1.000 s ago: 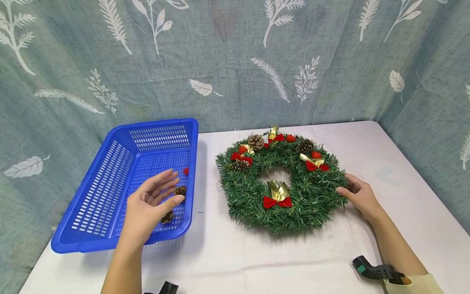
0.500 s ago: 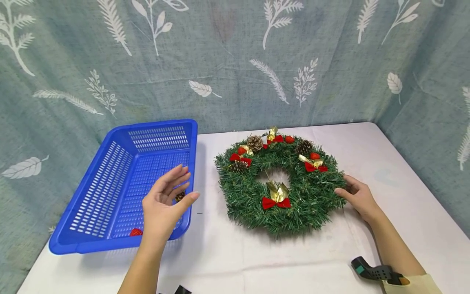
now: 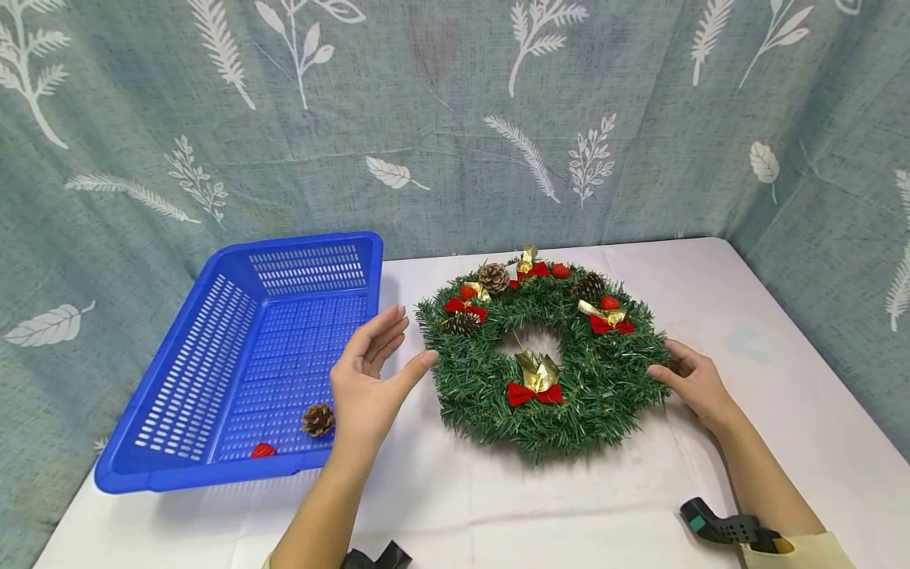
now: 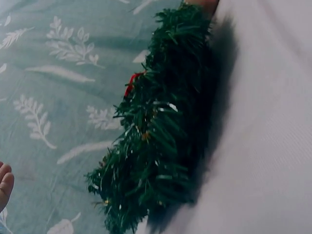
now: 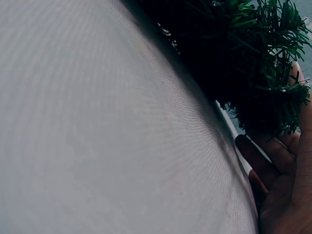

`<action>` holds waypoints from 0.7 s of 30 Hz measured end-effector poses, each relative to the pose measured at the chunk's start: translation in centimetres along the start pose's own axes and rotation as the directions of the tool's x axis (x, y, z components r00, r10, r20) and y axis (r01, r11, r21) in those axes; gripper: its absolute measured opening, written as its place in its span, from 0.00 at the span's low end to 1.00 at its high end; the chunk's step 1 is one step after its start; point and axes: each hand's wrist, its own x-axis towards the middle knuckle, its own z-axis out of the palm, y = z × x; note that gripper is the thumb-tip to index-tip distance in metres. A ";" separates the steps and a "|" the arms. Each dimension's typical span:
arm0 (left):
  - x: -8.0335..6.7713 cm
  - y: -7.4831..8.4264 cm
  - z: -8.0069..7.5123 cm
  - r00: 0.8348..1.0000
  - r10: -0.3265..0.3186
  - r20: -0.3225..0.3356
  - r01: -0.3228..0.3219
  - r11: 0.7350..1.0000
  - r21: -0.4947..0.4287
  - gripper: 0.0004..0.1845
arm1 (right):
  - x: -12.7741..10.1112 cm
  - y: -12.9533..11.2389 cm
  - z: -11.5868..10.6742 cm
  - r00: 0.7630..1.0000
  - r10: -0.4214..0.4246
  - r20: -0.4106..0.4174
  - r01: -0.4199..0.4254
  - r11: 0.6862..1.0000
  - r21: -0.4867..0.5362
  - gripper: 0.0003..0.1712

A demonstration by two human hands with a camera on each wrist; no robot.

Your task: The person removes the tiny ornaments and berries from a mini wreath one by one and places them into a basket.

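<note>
While the wreath (image 3: pixel 543 359) lies flat on the white desk (image 3: pixel 746 316), the right hand (image 3: pixel 697 385) rests against its right edge with fingers loosely bent, holding nothing. The left hand (image 3: pixel 370 379) hovers just beside its left edge, fingers spread apart. Near it, the blue basket (image 3: pixel 213 348) holds a pine cone (image 3: pixel 317 419).

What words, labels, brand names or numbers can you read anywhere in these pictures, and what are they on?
No readable text in any view.
The wreath, the blue basket and the leaf-print curtain bear no lettering.
The black clip on the table has a small teal patch; no writing can be made out on it.
</note>
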 end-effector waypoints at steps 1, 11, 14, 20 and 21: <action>0.1 -0.1 0.2 1.000 0.000 -0.002 0.000 1.000 0.002 0.33 | 0.0 0.0 0.0 1.000 -0.001 0.001 0.001 1.000 0.001 0.40; 1.3 -0.8 2.3 1.000 -0.019 -0.023 0.020 1.000 0.010 0.34 | 0.0 -0.1 0.0 1.000 -0.006 0.002 0.006 1.000 0.000 0.40; 1.5 -1.2 2.8 0.999 -0.036 -0.032 0.037 0.999 0.023 0.34 | 0.0 0.0 0.0 1.000 -0.008 -0.001 0.008 1.000 -0.008 0.40; 1.8 -2.4 3.8 0.994 -0.088 -0.058 0.091 0.995 0.045 0.35 | 0.0 0.2 0.0 1.000 -0.006 -0.010 0.006 1.000 -0.029 0.39; 1.9 -2.6 4.0 0.993 -0.096 -0.062 0.099 0.994 0.047 0.35 | 0.0 0.2 0.0 1.000 -0.006 -0.010 0.006 1.000 -0.030 0.39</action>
